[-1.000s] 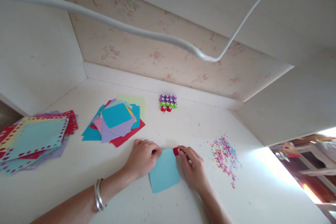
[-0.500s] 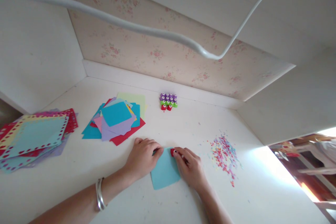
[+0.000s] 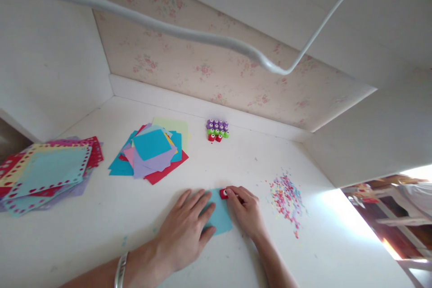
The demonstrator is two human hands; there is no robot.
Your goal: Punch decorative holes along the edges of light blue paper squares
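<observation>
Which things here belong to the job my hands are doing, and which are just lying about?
Seem to belong:
blue sheet, partly under left hand
red punch in right hand
spare punches
plain paper pile
sheets with dotted borders
paper scraps

Apparently not part of it:
white cord across the view
blurred items, far right

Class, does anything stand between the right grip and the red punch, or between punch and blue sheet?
Nothing visible: the right grip holds the red punch at the far edge of the blue sheet.
</observation>
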